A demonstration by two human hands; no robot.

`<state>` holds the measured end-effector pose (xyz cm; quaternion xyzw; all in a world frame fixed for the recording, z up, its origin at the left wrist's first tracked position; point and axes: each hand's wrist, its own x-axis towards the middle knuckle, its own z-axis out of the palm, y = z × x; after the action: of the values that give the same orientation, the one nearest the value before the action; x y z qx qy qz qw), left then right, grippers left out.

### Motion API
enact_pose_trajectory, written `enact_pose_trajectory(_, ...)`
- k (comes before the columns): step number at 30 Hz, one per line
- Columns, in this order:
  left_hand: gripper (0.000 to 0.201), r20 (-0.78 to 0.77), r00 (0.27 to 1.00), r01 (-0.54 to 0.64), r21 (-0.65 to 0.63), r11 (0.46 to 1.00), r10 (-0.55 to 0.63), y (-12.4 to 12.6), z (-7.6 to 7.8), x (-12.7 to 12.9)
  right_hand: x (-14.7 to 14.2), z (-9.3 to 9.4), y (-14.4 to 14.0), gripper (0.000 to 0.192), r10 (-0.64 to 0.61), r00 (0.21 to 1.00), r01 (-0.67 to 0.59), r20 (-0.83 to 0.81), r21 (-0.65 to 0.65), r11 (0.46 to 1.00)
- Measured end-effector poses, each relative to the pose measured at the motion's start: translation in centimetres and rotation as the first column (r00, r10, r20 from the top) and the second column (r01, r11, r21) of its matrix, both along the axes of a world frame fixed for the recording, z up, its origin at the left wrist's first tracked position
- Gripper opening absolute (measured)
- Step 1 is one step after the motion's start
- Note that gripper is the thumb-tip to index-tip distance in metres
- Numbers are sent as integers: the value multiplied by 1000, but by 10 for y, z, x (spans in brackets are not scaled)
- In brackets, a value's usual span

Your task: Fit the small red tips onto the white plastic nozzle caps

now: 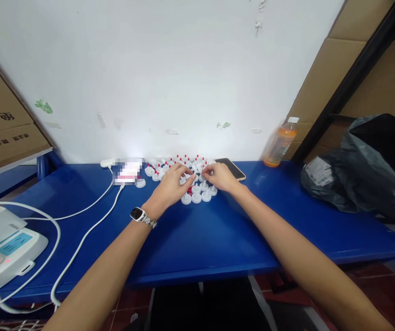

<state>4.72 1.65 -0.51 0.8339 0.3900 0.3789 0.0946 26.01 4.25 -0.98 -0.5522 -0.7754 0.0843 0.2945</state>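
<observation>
Left grip (174, 184): fingers curled down over the pile of white caps (183, 177), tips pinched together at one small cap; whether it is actually held, I cannot tell. Right grip (220, 177): fingertips closed on another piece at the pile's right edge, contents too small to make out. The caps lie at centre frame on the blue counter (200, 239), directly under and just ahead of both hands; each hand equally near. Phone (231, 168) just right of my right hand. Orange bottle (282, 142) further right. Watch (138, 214) on left wrist.
</observation>
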Motion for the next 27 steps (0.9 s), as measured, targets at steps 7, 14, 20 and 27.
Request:
enact_pose_trajectory(7, 27, -39, 999, 10, -9, 1000, -10, 0, -1, 0, 16, 10, -4, 28, -109, 982, 104, 153, 44, 994)
enact_pose_trajectory(14, 25, -74, 997, 25, -9, 1000, -25, -3, 0, 2, 29, 3, -4, 29, -111, 925, 108, 363, 27, 994)
enact_pose_trajectory(20, 29, -81, 996, 28, -8, 1000, -28, -4, 1, 3, 30, 0, -1, 21, -46, 973, 47, 224, 1, 999)
enact_pose_trajectory(27, 25, -34, 998, 60, 28, 998, -59, -10, 4, 7, 16, 2, -8, 21, 84, 901, -72, -425, 44, 996)
